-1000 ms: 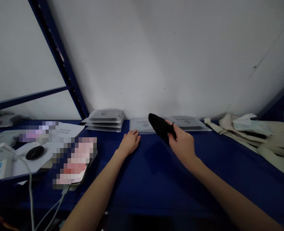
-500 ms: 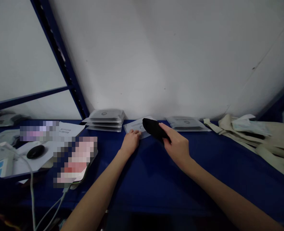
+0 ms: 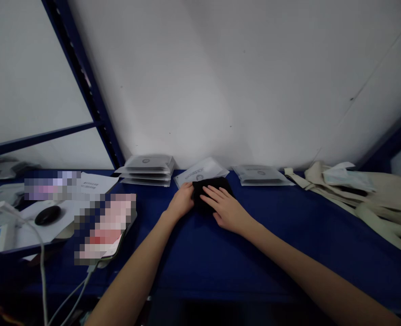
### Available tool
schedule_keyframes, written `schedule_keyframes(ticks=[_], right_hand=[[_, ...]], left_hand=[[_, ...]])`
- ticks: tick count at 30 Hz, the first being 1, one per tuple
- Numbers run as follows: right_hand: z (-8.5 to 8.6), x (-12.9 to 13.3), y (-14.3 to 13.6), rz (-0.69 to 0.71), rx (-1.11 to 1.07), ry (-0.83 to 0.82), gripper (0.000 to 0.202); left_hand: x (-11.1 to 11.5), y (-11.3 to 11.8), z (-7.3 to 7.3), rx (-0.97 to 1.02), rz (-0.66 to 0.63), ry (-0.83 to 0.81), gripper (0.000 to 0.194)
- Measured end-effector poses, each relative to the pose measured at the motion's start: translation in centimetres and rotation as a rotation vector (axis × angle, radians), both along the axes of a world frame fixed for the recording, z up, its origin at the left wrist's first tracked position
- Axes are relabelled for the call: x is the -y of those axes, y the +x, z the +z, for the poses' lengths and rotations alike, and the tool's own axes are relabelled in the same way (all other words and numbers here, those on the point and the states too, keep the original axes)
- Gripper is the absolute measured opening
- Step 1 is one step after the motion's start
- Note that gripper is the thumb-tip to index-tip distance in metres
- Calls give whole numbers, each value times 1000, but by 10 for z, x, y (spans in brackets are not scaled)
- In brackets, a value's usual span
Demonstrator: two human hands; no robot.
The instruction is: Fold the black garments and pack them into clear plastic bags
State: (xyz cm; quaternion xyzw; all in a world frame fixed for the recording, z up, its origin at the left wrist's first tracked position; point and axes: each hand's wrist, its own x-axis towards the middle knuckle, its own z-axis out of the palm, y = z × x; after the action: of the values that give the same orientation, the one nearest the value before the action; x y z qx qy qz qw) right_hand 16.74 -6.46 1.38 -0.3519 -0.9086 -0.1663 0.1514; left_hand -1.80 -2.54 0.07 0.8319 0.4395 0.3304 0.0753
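Covering soft black fabric piece point(image 3: 212, 182) with right hand point(image 3: 229, 210), with fingers slightly spread. Apparently steadying its left edge with left hand point(image 3: 183, 200); can't tell whether fingers pinch.

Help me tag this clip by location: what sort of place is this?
Probably a packing area or small workshop, judging by the blue bench, the stack of translucent pouches and the heaped pale fabric.

Black cloth item point(image 3: 198, 191) on blue desk point(image 3: 200, 262).
Right hand point(image 3: 230, 212) spread on top; left hand point(image 3: 183, 200) at left edge.
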Motion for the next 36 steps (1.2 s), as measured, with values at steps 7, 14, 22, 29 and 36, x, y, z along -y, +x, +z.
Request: schedule_keyframes(ticks=[7,14,22,29,36], right_hand=[[-3,-9,-3,-53,85,-67,48],[-3,-21,-20,-10,152,-57,45],[0,-34,-28,0,165,-107,45],[-5,-55,-31,-50,119,-103,44],[-8,-76,-36,-7,108,-87,42]], left_hand=[[-9,-1,-1,105,104,-13,35],[-13,-5,-7,52,127,43,34],[-5,-7,5,-80,59,117,34],[0,1,9,-67,35,104,33],[1,2,10,-67,2,126,33]])
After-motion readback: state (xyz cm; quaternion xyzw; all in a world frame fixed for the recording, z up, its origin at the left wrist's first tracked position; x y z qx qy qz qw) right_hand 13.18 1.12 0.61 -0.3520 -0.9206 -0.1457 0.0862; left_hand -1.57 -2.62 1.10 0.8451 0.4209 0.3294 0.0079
